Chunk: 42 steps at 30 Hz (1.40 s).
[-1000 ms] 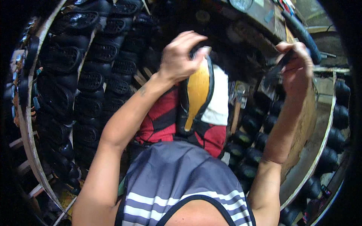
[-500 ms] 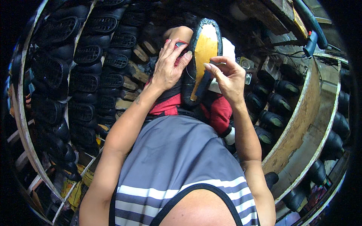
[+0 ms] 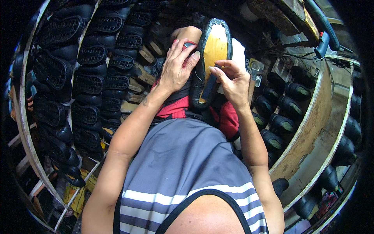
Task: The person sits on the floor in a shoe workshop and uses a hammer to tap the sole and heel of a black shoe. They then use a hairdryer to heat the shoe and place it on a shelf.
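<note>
An unfinished shoe (image 3: 215, 48) lies bottom up across my lap, toe pointing away. Its bare underside is yellow-tan, paler at the toe, with black upper material folded around the rim. My right hand (image 3: 233, 78) pinches a dark flat strip (image 3: 210, 82) between thumb and fingers. That strip lies lengthwise over the rear half of the underside. Beside the shoe's left edge is my left hand (image 3: 176, 72), its fingers stretched out over my knee and a red-edged patch of cloth (image 3: 189, 44). The thumb comes close to the shoe's rim; whether it touches cannot be told.
Racks of black shoes with treaded soles (image 3: 91, 54) rise on my left. Several dark shoes (image 3: 282, 123) stand on the right beside a worn wooden board (image 3: 307, 124). A blue-grey tool with a red part (image 3: 322, 45) hangs at the upper right.
My right hand has shifted slightly left, and the dark strip now lies further over the yellow underside. The shoe has moved a little to the right. My left hand is nearly still.
</note>
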Tool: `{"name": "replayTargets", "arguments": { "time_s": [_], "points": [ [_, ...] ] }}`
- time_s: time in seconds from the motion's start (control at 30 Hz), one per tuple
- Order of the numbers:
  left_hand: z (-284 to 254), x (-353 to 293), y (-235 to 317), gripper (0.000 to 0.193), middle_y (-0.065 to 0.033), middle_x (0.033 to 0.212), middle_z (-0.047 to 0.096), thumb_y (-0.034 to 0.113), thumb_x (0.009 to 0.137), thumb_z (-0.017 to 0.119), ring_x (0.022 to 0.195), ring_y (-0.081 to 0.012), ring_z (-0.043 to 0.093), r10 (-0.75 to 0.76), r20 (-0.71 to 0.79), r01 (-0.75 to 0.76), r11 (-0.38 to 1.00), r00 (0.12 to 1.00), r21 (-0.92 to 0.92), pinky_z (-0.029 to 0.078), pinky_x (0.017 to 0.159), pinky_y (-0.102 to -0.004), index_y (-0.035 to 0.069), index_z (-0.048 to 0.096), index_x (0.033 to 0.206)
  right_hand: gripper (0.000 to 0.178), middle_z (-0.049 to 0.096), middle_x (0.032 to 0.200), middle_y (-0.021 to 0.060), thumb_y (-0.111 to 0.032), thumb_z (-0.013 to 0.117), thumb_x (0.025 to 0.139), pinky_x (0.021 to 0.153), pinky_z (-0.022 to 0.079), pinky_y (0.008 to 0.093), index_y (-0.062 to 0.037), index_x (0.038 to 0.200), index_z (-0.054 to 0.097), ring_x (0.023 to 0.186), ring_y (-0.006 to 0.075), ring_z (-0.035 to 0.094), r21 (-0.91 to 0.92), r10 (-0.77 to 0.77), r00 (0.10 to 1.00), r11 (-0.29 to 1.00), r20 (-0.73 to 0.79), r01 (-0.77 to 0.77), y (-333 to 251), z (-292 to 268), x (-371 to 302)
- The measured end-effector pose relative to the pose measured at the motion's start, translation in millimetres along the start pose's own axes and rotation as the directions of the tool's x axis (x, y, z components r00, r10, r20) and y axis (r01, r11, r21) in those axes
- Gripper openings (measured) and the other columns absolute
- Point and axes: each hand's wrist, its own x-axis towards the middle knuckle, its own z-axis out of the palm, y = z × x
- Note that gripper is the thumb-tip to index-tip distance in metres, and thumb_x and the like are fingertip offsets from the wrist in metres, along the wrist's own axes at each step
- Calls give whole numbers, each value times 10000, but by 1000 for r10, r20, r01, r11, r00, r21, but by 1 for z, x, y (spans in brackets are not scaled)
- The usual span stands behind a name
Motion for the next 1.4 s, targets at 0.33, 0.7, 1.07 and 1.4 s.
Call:
{"name": "replayTargets", "arguments": {
  "time_s": [0.33,0.7,1.07,1.4],
  "points": [
    [-7,-8,9,1556,-285,1752,224,773,569,927,1630,-518,174,88,169,-120,975,982,189,192,1320,-619,75,172,1737,290,695,1031,31,-30,907,852,683,484,211,-33,1126,816,757,50,584,-293,-346,936,903,-65,313,12,8,2],
    [0,10,15,1667,-337,1780,55,810,508,925,1654,-523,28,-197,372,83,950,907,300,100,1292,-716,22,117,1735,1067,623,1206,179,-210,985,717,895,555,459,-158,1638,448,1031,320,635,-660,-222,953,751,-206,33,-9,2,24],
    [22,-8,34,1151,-335,1618,375,406,748,945,1585,-445,322,163,77,-128,933,984,-336,265,1317,-466,-64,304,1579,595,656,1025,14,-20,693,1024,516,439,190,-73,1580,490,611,21,523,195,-48,866,967,-497,165,27,-47,-17],
    [-21,31,89,1241,-234,1620,479,249,670,999,1526,-360,467,226,144,-125,854,963,-505,369,1273,-466,52,291,1669,227,686,856,19,-44,672,1043,477,412,214,7,1260,716,555,49,531,259,103,891,966,-443,18,68,-77,-31]
  ]
}}
